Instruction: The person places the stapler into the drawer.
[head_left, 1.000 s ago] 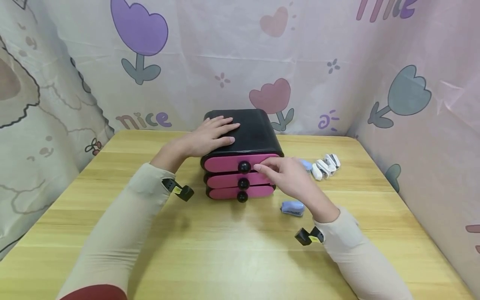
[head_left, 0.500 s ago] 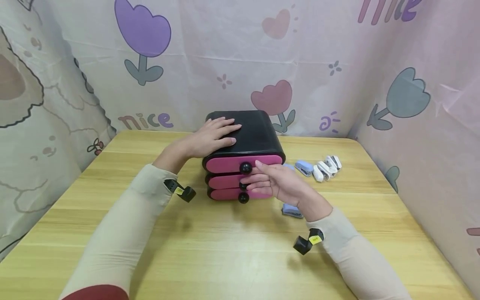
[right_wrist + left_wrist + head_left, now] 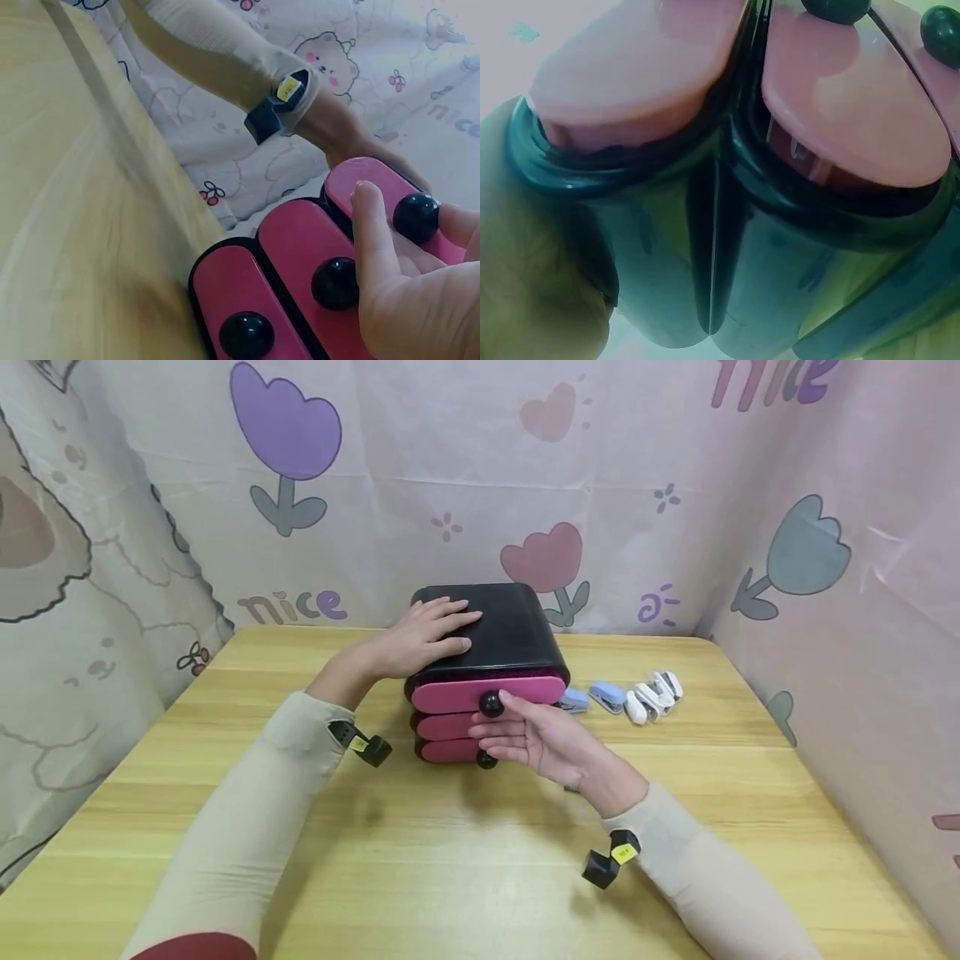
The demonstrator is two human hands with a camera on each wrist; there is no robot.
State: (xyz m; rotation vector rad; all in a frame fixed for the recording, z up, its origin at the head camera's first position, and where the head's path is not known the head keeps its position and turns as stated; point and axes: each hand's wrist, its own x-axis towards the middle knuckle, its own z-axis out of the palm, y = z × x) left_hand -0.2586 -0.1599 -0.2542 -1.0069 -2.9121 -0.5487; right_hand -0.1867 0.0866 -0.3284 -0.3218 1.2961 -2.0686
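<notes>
A small black chest with three pink drawers [image 3: 506, 627] stands on the table. My left hand [image 3: 416, 639] lies flat on its top, fingers spread. At the front, my right hand [image 3: 551, 743] pinches the round black knob [image 3: 491, 703] of the top drawer [image 3: 442, 697], thumb on one side and fingers behind and below it. That drawer sticks out slightly, and a gap shows behind its front in the left wrist view. The middle drawer [image 3: 855, 97] also shows a narrow gap there. Most of the middle knob [image 3: 336, 283] is hidden by the right hand in the head view.
Right of the chest lie blue mini staplers [image 3: 607, 696] and white ones [image 3: 651, 697] in a row. Another stapler [image 3: 572, 788] is almost covered by my right hand. A patterned curtain [image 3: 420, 485] hangs behind the wooden table [image 3: 420, 868].
My right hand has turned palm up and lowered around the top knob. The top drawer has come forward a little from its closed place. The left hand stays put.
</notes>
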